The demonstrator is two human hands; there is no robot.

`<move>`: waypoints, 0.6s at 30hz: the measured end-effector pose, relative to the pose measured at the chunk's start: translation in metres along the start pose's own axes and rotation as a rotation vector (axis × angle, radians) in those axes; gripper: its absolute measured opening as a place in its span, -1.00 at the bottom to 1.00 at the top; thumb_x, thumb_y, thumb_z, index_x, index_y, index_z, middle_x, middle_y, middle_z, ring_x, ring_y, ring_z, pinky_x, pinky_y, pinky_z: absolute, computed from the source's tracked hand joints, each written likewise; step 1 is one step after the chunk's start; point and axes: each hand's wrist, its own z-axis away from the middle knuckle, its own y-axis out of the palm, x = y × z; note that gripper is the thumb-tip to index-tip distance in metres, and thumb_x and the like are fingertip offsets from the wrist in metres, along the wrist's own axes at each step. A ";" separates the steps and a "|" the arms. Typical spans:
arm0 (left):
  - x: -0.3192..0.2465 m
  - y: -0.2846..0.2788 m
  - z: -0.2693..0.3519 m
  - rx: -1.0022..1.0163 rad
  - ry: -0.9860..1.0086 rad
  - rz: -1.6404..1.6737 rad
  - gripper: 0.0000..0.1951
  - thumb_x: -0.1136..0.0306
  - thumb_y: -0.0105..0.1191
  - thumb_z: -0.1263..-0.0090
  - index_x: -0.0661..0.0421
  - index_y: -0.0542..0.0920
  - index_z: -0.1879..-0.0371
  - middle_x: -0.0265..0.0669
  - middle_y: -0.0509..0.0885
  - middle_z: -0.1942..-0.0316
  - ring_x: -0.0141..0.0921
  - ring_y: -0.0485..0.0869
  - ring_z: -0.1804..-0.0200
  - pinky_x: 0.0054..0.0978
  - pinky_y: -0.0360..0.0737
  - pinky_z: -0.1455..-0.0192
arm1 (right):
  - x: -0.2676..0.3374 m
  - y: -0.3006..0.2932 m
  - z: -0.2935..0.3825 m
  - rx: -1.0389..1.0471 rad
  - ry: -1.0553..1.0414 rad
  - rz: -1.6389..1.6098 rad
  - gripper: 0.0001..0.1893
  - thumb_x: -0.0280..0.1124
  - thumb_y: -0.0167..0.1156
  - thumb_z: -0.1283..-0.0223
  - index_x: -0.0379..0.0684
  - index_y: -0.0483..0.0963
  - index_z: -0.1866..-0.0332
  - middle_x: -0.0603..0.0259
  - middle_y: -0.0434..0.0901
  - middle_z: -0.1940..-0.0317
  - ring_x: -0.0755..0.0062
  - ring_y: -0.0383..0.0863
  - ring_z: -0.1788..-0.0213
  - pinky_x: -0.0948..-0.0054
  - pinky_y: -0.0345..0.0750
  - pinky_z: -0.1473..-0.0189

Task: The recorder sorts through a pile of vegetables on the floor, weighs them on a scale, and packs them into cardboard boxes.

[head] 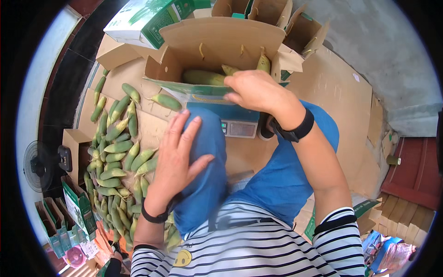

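Note:
An open cardboard carton [221, 38] with yellow rope handles stands before me and holds several green radishes [202, 77]. One radish [263, 63] sticks up at its right end. My right hand [258, 90] is at the carton's front rim, fingers bent; whether it grips the rim is hidden. Under the carton sits a digital scale [242, 128] with its panel facing me. My left hand [178, 152] lies with fingers apart against my left knee and holds nothing. Close to its fingertips, a single radish [166, 101] rests on the cardboard floor covering [152, 119].
A large heap of green radishes [117, 173] spreads along the left. More open cartons [270, 10] stand behind, beside a printed carton [148, 24] lying tilted. At far left are a fan [38, 166] and upright cartons [78, 207]. A dark red door [412, 173] is at right.

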 end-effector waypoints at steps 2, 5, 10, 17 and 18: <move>0.003 -0.004 -0.001 -0.002 -0.004 0.010 -0.24 0.26 0.33 -0.07 0.13 0.31 -0.30 0.01 0.24 -0.35 0.03 0.23 -0.37 -0.12 0.23 -0.38 | -0.006 -0.003 0.002 -0.106 -0.030 -0.016 -0.64 -0.10 0.24 -0.11 -0.26 0.54 0.34 0.00 0.60 0.44 -0.06 0.62 0.29 0.11 0.55 0.22; -0.003 -0.011 0.003 0.001 -0.029 -0.002 -0.24 0.29 0.33 -0.07 0.15 0.32 -0.30 0.00 0.26 -0.34 0.01 0.24 -0.36 -0.15 0.23 -0.39 | -0.002 -0.022 0.000 -0.098 0.053 0.037 -0.59 -0.01 0.05 -0.27 -0.21 0.53 0.20 0.04 0.59 0.31 0.00 0.58 0.17 0.14 0.52 0.14; 0.000 -0.014 0.006 -0.027 -0.079 -0.014 -0.25 0.31 0.35 -0.06 0.14 0.34 -0.29 -0.03 0.29 -0.33 -0.04 0.31 -0.34 -0.21 0.28 -0.36 | -0.008 -0.031 0.004 -0.224 0.077 0.043 -0.59 -0.02 0.04 -0.28 -0.22 0.57 0.27 0.04 0.61 0.36 0.00 0.61 0.22 0.13 0.54 0.16; -0.015 -0.032 -0.005 0.021 -0.134 -0.109 -0.32 0.32 0.34 -0.09 0.13 0.38 -0.25 -0.05 0.39 -0.26 -0.04 0.42 -0.23 -0.23 0.41 -0.25 | -0.015 -0.034 0.016 -0.202 0.065 0.023 -0.65 -0.12 0.17 -0.19 -0.25 0.62 0.39 -0.01 0.64 0.42 -0.03 0.64 0.27 0.14 0.56 0.22; -0.015 -0.035 -0.007 0.041 -0.158 -0.130 -0.34 0.33 0.33 -0.10 0.14 0.39 -0.23 -0.05 0.42 -0.23 -0.05 0.44 -0.21 -0.22 0.42 -0.23 | -0.016 -0.034 0.017 -0.210 0.077 0.019 -0.65 -0.12 0.17 -0.19 -0.25 0.62 0.39 -0.01 0.64 0.42 -0.03 0.64 0.27 0.14 0.56 0.22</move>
